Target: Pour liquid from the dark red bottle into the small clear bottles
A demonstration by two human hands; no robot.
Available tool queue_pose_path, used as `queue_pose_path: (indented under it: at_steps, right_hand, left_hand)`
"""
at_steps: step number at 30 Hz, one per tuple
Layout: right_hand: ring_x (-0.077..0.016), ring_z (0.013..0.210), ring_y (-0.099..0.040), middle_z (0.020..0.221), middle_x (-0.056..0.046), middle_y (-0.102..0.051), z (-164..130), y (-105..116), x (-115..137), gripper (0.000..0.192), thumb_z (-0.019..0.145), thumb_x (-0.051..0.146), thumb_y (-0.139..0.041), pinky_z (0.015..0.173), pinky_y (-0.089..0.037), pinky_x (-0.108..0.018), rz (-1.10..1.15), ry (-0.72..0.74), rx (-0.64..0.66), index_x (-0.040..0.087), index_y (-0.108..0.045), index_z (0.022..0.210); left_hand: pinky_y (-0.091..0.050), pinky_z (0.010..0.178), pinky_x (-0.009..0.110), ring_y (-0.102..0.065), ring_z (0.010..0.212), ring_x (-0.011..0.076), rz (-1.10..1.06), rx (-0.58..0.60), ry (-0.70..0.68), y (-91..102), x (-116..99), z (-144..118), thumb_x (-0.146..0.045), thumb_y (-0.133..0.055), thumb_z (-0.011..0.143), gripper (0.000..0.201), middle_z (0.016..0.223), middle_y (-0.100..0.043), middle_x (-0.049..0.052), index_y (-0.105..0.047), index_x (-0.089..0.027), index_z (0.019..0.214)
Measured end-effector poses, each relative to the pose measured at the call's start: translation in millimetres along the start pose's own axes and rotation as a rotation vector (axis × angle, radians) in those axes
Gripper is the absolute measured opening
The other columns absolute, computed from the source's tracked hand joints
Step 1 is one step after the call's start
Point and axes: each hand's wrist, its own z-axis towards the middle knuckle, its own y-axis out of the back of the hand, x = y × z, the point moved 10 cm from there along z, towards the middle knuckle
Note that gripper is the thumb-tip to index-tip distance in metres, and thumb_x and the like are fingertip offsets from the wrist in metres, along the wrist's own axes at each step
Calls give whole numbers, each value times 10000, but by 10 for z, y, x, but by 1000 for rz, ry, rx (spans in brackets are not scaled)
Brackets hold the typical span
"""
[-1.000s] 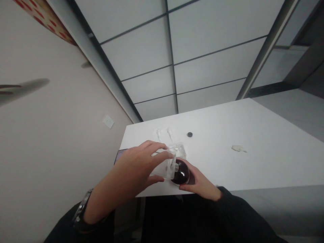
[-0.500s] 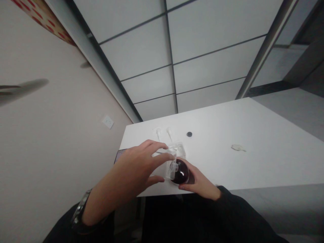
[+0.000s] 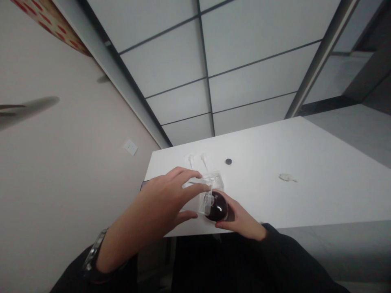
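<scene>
My left hand [image 3: 165, 199] grips a clear plastic case [image 3: 200, 200] from above, fingers wrapped over its top, near the front left of the white table [image 3: 305, 179]. My right hand [image 3: 241, 219] cups a dark round object [image 3: 217, 207] that sits against the case's right end. A clear plastic tray [image 3: 215, 179] lies just behind the case. A watch shows on my left wrist [image 3: 91, 256].
Two small white plastic pieces [image 3: 197, 159] lie at the table's far left, a small black disc [image 3: 228, 161] beside them, and a crumpled white scrap [image 3: 287, 177] to the right. A dark flat item [image 3: 143, 185] peeks out at the table's left edge. A wall stands on the left.
Both hands stay on the case and the dark round object; the view has shifted very slightly, and the hands have barely moved.
</scene>
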Motion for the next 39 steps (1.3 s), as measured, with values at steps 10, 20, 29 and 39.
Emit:
queue_pose_path:
  at_steps: [10,20,29,39]
  right_hand:
    - [-397,1500,-476,1602,-146,-528,8,-7,39,908,777,486,-899,1272,-292,-632,2,13,10,270,-473,1550]
    - [-396,1495,-484,1601,-141,-531,5,-3,22,913,772,484,-904,1268,-302,-635,8,8,7,283,-474,1553]
    - [-399,1494,-482,1597,-142,-533,4,-4,21,924,764,488,-907,1267,-302,-631,9,-2,4,282,-473,1554]
    - [-410,1494,-484,1599,-155,-535,6,4,10,931,752,482,-914,1257,-316,-641,13,-8,-3,264,-487,1550]
  left_hand:
    - [-628,957,492,-654,1266,321,0,28,0,0,-25,20,-236,-908,819,595,1408,-677,75,-646,-324,1346]
    - [-634,952,497,-652,1273,327,-7,40,0,-18,-12,33,-242,-912,814,603,1415,-672,70,-650,-335,1350]
    - [-639,947,540,-641,1286,337,-12,47,-5,-18,-35,50,-242,-890,841,577,1433,-666,82,-646,-329,1356]
    - [-644,942,558,-645,1289,344,-5,7,-43,1,-73,69,-243,-900,827,591,1437,-670,71,-660,-328,1360]
